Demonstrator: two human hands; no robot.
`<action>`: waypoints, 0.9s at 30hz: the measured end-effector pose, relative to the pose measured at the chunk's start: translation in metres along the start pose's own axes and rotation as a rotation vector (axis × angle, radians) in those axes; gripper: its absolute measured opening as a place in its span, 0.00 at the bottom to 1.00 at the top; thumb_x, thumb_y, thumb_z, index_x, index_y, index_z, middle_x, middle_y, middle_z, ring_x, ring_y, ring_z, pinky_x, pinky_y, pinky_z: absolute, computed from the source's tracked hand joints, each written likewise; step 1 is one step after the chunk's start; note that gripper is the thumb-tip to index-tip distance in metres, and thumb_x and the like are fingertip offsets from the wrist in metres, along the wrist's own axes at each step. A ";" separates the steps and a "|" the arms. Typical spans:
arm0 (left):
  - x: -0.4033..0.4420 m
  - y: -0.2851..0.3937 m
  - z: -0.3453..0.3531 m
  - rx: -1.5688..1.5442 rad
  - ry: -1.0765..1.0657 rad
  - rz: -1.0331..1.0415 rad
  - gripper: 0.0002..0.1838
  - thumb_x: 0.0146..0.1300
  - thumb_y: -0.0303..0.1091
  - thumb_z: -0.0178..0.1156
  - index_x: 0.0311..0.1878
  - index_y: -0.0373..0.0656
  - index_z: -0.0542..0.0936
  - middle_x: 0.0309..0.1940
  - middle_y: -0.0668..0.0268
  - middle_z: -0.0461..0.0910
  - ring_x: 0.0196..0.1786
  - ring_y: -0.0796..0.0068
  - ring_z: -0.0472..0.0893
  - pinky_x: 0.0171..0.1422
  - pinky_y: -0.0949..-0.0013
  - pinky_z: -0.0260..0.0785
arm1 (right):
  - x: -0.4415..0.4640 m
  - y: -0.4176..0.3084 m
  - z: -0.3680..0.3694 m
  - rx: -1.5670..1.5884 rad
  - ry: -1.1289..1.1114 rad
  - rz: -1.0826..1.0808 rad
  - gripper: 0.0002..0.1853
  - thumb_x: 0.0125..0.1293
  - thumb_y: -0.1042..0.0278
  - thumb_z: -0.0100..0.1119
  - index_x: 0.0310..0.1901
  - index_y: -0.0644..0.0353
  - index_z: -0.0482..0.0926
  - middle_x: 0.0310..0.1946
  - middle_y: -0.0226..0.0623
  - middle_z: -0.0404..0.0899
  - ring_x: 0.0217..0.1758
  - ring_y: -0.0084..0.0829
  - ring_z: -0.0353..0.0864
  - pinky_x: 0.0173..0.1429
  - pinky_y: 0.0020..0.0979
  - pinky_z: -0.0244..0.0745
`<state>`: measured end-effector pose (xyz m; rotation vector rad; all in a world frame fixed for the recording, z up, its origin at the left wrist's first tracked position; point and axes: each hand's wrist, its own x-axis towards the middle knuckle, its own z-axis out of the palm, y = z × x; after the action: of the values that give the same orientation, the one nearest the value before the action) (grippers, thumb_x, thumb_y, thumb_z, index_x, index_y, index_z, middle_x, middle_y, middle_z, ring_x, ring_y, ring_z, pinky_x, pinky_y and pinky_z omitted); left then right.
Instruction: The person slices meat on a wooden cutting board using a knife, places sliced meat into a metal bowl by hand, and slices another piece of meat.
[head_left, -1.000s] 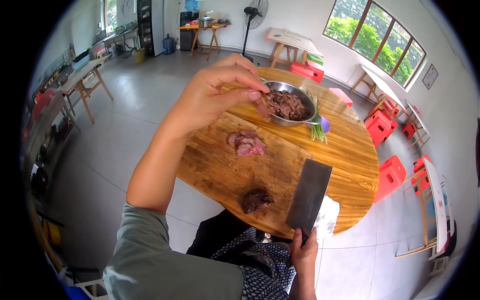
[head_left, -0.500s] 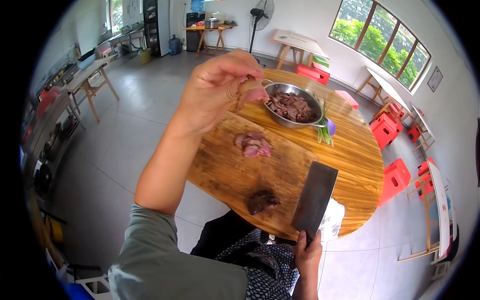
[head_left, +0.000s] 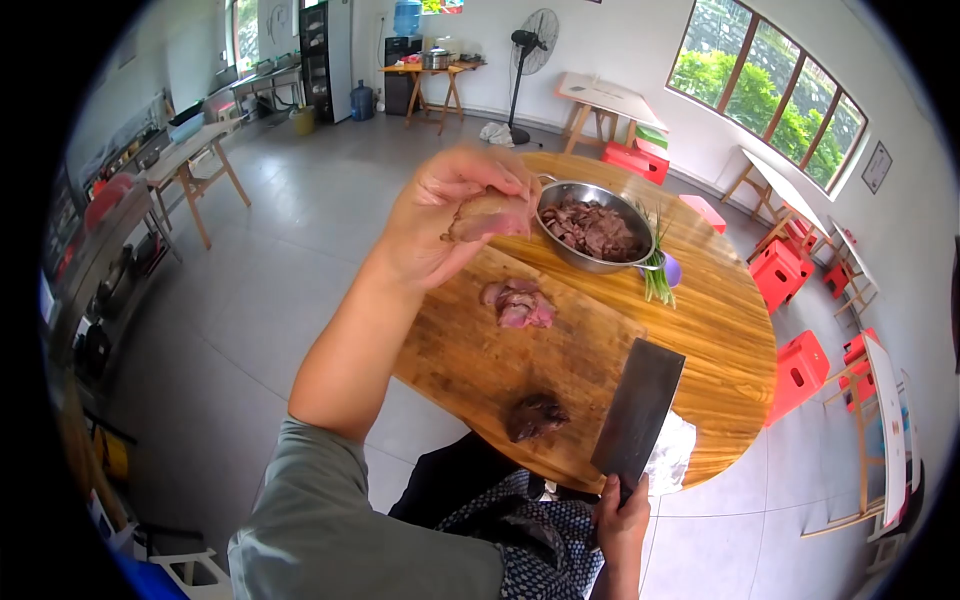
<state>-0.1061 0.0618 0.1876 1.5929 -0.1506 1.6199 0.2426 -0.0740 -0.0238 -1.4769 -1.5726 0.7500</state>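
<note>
My left hand (head_left: pixel 455 215) is raised above the far left part of the wooden cutting board (head_left: pixel 470 350), its fingers closed on a thin meat slice (head_left: pixel 488 218). Down at the board's right end, my right hand (head_left: pixel 622 515) grips the handle of a cleaver (head_left: pixel 640 408), whose broad blade lies over the board's right edge. A small pile of pink meat slices (head_left: pixel 518 303) rests on the board. Nearer to me sits a dark chunk of meat (head_left: pixel 537 416). Beyond the board, a steel bowl (head_left: pixel 597 228) holds many brown meat slices.
The board lies on a round wooden table (head_left: pixel 725 390). Green onions (head_left: pixel 657 265) and a purple object (head_left: pixel 673 270) are right of the bowl. A white cloth or bag (head_left: pixel 672 455) is beside the cleaver. Red stools (head_left: pixel 798 375) stand to the right.
My left hand has turned and come lower, so the slice's broad face now shows. The cleaver stays in my right hand. The camera view has shifted a little.
</note>
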 end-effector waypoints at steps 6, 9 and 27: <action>0.001 0.003 0.008 0.082 -0.026 0.038 0.14 0.56 0.15 0.70 0.44 0.40 0.84 0.45 0.59 0.80 0.52 0.63 0.81 0.51 0.65 0.80 | -0.001 -0.021 -0.006 -0.012 -0.038 0.153 0.16 0.76 0.65 0.57 0.49 0.75 0.73 0.33 0.57 0.85 0.35 0.52 0.88 0.39 0.41 0.78; 0.002 0.005 0.011 0.073 -0.036 0.024 0.13 0.57 0.15 0.70 0.44 0.40 0.85 0.45 0.59 0.80 0.52 0.63 0.81 0.49 0.66 0.81 | -0.001 -0.016 -0.004 -0.004 -0.014 0.137 0.16 0.75 0.65 0.58 0.48 0.75 0.73 0.33 0.58 0.85 0.36 0.54 0.88 0.39 0.42 0.79; -0.002 0.006 0.011 0.108 -0.062 -0.043 0.15 0.56 0.21 0.73 0.45 0.48 0.83 0.43 0.61 0.78 0.47 0.63 0.78 0.54 0.61 0.72 | 0.000 0.013 0.002 -0.044 0.016 -0.064 0.14 0.78 0.67 0.56 0.47 0.74 0.70 0.18 0.39 0.77 0.13 0.24 0.73 0.17 0.30 0.64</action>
<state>-0.1015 0.0505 0.1901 1.7182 -0.0617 1.5696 0.2475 -0.0725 -0.0356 -1.4539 -1.6258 0.6692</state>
